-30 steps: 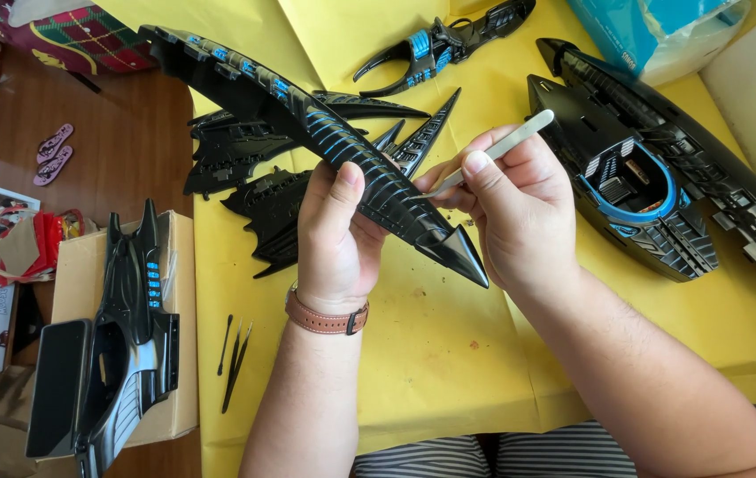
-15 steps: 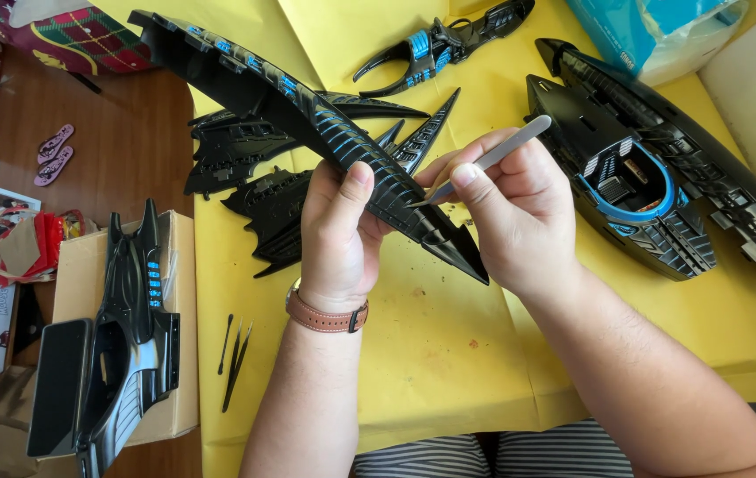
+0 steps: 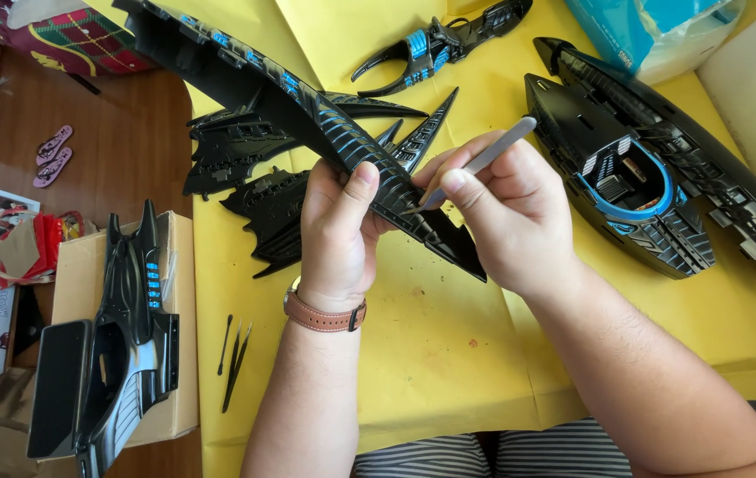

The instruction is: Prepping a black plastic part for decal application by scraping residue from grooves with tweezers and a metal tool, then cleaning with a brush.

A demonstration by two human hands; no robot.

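My left hand [image 3: 335, 232] grips a long black model wing panel [image 3: 307, 115] with blue accents, holding it tilted from upper left down to a point at lower right. My right hand [image 3: 509, 212] holds a slim metal tool [image 3: 482, 159] like a pen, its tip touching the panel near my left thumb. A brown strap watch [image 3: 323, 316] sits on my left wrist. Both hands hover over a yellow sheet [image 3: 449, 354] covering the table.
A large black model hull with a blue cockpit rim [image 3: 635, 190] lies at right. More black wing parts [image 3: 263, 190] lie behind the hands, and a clawed piece [image 3: 435, 40] at top. Thin black sticks [image 3: 235, 358] lie at left. A cardboard box [image 3: 170, 389] holds another black part [image 3: 126, 341].
The panel has swung slightly, its near tip dropping and shifting right. My right hand has raised the metal tool more steeply and set its tip onto the panel.
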